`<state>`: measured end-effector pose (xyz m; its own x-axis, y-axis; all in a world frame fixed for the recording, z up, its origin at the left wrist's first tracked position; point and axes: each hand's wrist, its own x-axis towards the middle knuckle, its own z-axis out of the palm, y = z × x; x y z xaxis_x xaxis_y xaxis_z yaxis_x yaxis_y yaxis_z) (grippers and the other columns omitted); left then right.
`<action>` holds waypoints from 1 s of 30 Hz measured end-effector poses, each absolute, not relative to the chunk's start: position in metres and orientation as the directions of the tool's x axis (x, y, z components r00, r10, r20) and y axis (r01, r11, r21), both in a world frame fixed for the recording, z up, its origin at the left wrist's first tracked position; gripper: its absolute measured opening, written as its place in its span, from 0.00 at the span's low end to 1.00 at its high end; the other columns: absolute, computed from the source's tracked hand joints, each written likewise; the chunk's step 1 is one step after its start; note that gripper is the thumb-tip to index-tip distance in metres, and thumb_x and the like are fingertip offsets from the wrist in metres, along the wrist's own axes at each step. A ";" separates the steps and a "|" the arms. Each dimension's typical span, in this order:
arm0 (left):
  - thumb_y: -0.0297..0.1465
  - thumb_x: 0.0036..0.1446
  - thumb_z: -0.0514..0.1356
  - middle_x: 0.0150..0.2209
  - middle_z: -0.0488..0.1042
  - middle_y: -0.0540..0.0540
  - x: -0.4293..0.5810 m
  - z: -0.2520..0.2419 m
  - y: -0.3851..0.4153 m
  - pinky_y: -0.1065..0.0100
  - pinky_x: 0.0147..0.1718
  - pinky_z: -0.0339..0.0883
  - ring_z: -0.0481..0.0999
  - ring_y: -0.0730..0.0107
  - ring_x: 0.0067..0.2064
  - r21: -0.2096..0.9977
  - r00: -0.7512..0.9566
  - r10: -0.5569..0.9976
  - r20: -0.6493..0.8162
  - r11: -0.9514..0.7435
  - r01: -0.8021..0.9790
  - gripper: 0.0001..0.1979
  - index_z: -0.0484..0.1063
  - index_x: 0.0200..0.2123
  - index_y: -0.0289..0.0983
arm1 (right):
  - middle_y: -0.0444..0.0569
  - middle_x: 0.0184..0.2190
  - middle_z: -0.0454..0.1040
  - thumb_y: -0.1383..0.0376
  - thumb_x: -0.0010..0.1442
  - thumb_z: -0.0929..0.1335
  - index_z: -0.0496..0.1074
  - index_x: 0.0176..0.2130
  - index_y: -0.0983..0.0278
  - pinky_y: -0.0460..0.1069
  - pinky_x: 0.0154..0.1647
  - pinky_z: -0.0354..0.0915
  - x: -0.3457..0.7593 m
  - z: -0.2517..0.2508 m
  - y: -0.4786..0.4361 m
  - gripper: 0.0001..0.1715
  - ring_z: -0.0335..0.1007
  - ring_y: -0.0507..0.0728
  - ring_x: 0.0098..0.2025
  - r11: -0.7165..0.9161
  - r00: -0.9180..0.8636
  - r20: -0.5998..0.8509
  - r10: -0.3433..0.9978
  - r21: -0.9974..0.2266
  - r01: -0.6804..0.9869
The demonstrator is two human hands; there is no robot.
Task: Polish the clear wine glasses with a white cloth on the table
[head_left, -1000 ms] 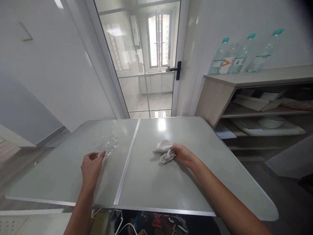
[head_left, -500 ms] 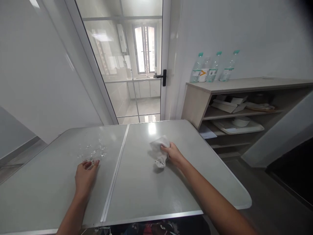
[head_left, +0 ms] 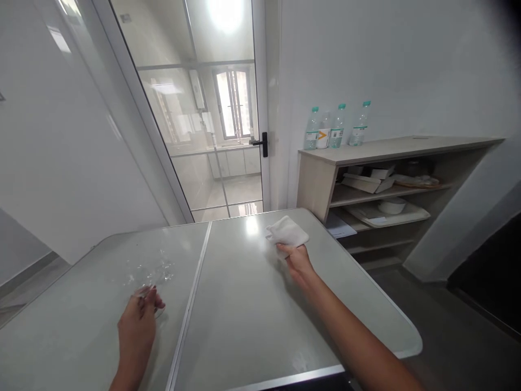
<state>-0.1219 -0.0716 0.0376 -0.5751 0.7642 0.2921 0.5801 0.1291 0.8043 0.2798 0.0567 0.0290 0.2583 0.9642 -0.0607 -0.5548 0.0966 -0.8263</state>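
My right hand grips a white cloth by its near edge, over the right half of the pale table. The cloth's upper part is spread out beyond my fingers. On the left half, my left hand is closed, with thumb and fingers pinched together. A transparent, shiny piece shows at its fingertips; whether it is plastic or glass I cannot tell. Just beyond that hand lies a glinting clear material, crinkled or in bits, on the tabletop.
A metal seam strip divides the table. Beyond its far edge stands a glass door with a black handle. At the right is a wooden shelf unit with several plastic bottles on top and boxes inside.
My right hand has moved the cloth away from me and to the right, and the cloth now spreads wider. My left hand has closed its fingers on a clear piece. The view has shifted.
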 end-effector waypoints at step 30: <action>0.35 0.64 0.58 0.27 0.76 0.47 0.018 0.015 0.019 0.69 0.31 0.61 0.71 0.68 0.27 0.426 0.545 0.771 0.329 -0.636 0.643 0.14 0.75 0.50 0.37 | 0.50 0.55 0.72 0.53 0.66 0.66 0.67 0.64 0.56 0.57 0.65 0.52 0.249 0.045 0.011 0.29 0.63 0.63 0.60 0.181 -0.355 0.195 0.914 -0.981 -0.073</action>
